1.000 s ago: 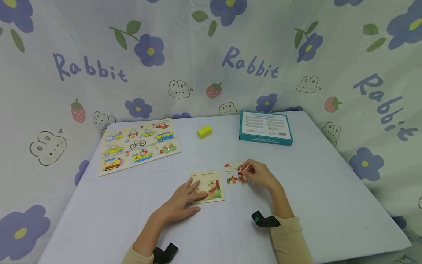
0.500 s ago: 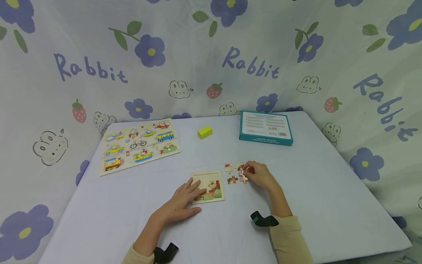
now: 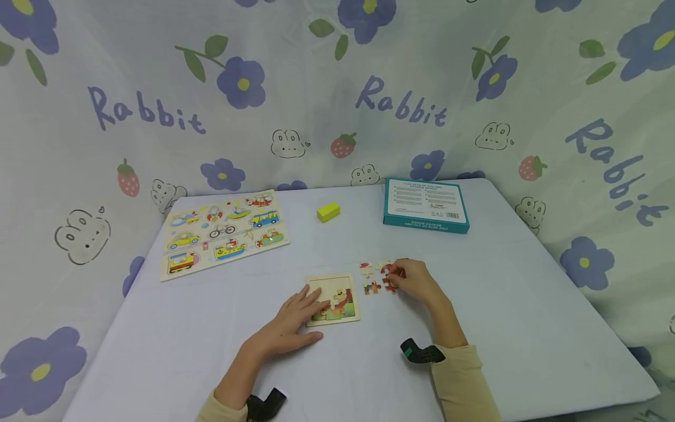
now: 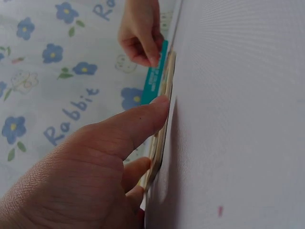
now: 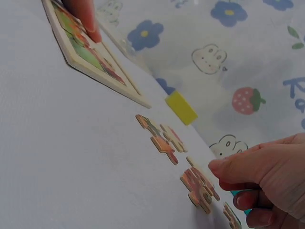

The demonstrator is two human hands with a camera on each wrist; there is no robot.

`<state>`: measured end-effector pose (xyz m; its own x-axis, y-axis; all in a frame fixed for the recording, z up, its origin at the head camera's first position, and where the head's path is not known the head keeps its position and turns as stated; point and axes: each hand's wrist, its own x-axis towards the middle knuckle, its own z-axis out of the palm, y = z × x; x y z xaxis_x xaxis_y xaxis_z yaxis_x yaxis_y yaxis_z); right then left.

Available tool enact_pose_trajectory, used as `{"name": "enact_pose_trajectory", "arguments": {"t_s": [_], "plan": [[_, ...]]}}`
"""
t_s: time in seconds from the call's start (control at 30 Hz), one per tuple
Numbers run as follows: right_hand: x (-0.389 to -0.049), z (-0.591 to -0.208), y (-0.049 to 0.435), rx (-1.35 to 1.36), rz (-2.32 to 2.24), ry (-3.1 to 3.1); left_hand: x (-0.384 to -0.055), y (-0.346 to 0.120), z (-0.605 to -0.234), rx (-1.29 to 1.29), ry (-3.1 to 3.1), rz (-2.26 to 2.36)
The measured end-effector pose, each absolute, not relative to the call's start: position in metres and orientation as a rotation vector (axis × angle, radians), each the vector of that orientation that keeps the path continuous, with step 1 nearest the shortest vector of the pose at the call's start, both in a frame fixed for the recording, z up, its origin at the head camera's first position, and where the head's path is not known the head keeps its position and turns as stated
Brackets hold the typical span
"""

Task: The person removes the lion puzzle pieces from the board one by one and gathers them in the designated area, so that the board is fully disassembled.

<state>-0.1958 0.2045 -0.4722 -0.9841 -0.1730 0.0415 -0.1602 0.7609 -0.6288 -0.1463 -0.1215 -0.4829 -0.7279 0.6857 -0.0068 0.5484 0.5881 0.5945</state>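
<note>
My left hand (image 3: 290, 322) rests with spread fingers on a small wooden jigsaw tray (image 3: 337, 320), part-filled with a coloured picture. In the left wrist view, the thumb lies near the tray edge (image 4: 161, 143) and other fingertips touch its side. To the tray's right, several loose jigsaw pieces (image 3: 371, 288) lie on the white cloth. Over the right-hand ones hovers my right hand (image 3: 416, 279), its fingers curled and thumb close to the index finger. The right wrist view shows nothing between those fingers; the nearest pieces (image 5: 195, 188) lie just beside the thumb, and contact is unclear.
A wooden vehicle puzzle board (image 3: 224, 234) lies at the back left. The yellow block (image 3: 328, 212) sits at the back middle, with a teal box (image 3: 426, 205) to its right. A printed curtain (image 3: 316, 88) hangs behind the table.
The right hand has lowered slightly and shifts a little over the pieces. A piece under its fingertips glinted pale half a second ago and now shows red and brown. The left hand stays put.
</note>
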Motion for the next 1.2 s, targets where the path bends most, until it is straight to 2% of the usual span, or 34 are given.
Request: {"name": "enact_pose_trajectory", "arguments": {"t_s": [0.6,1.2], "plan": [[-0.180,-0.477,0.147,-0.943,-0.857,2.977,-0.146,-0.121,-0.484,1.091,2.602,0.835],[-0.176,-0.482,0.136,-1.023,-0.730,2.973,-0.147,-0.119,-0.484,1.071,2.608,0.818]]}}
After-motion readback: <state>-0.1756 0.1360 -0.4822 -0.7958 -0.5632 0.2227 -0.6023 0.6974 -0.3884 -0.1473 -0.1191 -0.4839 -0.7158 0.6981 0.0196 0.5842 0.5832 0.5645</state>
